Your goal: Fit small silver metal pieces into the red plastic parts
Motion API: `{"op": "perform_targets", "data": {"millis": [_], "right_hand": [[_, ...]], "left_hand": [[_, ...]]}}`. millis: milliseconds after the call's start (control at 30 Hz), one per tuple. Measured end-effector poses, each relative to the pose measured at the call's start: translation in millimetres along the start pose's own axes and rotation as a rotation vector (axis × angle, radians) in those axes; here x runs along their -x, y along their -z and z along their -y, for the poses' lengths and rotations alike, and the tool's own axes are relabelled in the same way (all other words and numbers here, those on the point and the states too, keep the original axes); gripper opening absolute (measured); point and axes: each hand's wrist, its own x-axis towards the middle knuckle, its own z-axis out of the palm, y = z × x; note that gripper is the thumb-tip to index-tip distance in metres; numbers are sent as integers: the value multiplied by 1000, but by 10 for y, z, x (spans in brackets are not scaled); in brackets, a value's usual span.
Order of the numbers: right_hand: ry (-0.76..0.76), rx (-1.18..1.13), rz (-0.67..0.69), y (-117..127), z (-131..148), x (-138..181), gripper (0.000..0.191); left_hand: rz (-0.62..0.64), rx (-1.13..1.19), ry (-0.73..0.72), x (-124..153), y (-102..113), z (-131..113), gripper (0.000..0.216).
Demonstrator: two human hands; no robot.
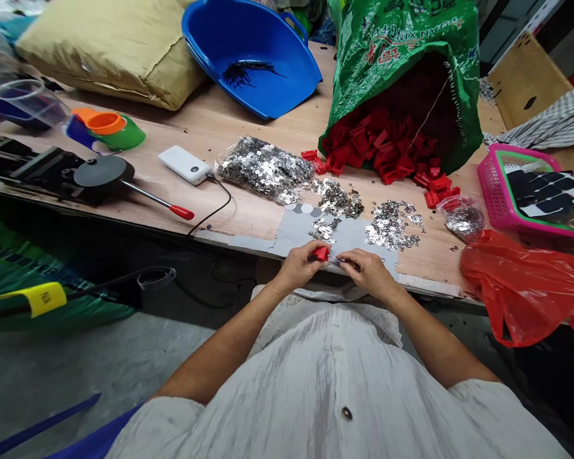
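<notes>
My left hand is closed on a small red plastic piece at the table's front edge. My right hand is pinched beside it on a thin metal part too small to name. Just beyond my hands lie loose heaps of small silver discs on a grey mat. A clear bag of silver discs lies further back. Red plastic pieces spill from a green sack.
A blue tub holding thin black parts stands at the back, next to a tan pillow. A white power bank and a black hand press with a red-tipped lever sit left. A pink basket and a red bag are right.
</notes>
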Motion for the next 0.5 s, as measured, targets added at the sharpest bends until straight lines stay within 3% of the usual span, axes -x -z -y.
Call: {"op": "perform_targets", "data": {"millis": [500], "right_hand": [[64,63,49,-48,-31,-56,25]], "left_hand": [[63,-48,5,-87,64,-37,33]]}}
